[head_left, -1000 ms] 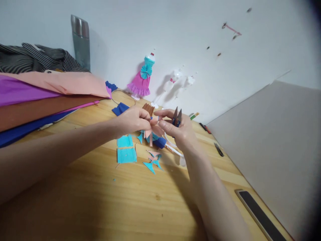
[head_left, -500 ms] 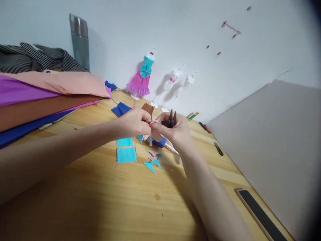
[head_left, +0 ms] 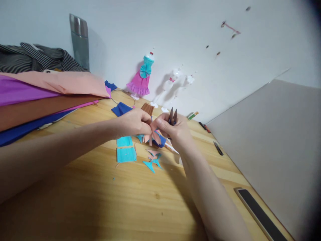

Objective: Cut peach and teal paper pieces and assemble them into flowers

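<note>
Over the middle of the wooden table, my left hand (head_left: 135, 123) pinches a piece of pink paper (head_left: 150, 137) with cut, petal-like strips hanging down. My right hand (head_left: 173, 129) touches it from the other side, thumb and forefinger closed on its top edge. Dark scissors (head_left: 173, 117) are tucked in the right palm, their blades pointing up and slightly apart. Beneath the hands lie blue paper (head_left: 160, 142) and turquoise bits, partly hidden. Two turquoise squares (head_left: 126, 155) and some pointed turquoise and pink scraps (head_left: 150, 165) rest nearer on the table.
Stacked coloured paper (head_left: 55, 83) and striped cloth fill the left, beside a bottle (head_left: 80, 42). A mannequin in a turquoise and pink dress (head_left: 141, 78) and two white mannequins stand by the wall. Right: a cutter (head_left: 218, 148) and a phone (head_left: 262, 214).
My right thumb has lifted and shifted on the pink paper, and the scissors have tilted slightly in the palm. My left hand has barely moved.
</note>
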Demonstrator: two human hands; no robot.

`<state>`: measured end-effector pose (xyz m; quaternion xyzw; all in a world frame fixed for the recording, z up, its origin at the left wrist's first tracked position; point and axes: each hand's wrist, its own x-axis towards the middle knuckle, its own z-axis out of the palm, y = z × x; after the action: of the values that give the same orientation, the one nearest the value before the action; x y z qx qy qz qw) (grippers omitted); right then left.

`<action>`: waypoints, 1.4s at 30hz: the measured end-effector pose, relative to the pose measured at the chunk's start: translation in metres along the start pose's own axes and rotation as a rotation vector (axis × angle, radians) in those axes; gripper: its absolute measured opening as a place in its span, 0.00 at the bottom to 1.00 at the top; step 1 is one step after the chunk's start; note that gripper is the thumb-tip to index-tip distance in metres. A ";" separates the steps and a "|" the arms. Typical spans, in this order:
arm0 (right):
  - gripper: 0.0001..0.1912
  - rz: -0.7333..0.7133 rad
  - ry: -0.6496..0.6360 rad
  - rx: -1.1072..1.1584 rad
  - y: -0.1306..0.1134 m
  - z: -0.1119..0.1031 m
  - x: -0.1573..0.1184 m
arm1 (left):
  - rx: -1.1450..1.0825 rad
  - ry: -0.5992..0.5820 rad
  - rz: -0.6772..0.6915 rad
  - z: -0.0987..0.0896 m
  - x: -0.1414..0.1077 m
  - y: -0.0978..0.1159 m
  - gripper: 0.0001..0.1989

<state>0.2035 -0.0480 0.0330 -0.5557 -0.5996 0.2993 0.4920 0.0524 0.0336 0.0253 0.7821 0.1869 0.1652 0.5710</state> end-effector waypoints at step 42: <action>0.20 0.139 -0.398 -0.276 -0.034 -0.050 -0.019 | -0.464 -0.143 0.072 -0.006 0.003 -0.016 0.04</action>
<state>0.2350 -0.0827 0.0759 -0.5878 -0.6801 0.3512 0.2620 0.0510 0.0445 0.0114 0.6458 0.0753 0.1681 0.7410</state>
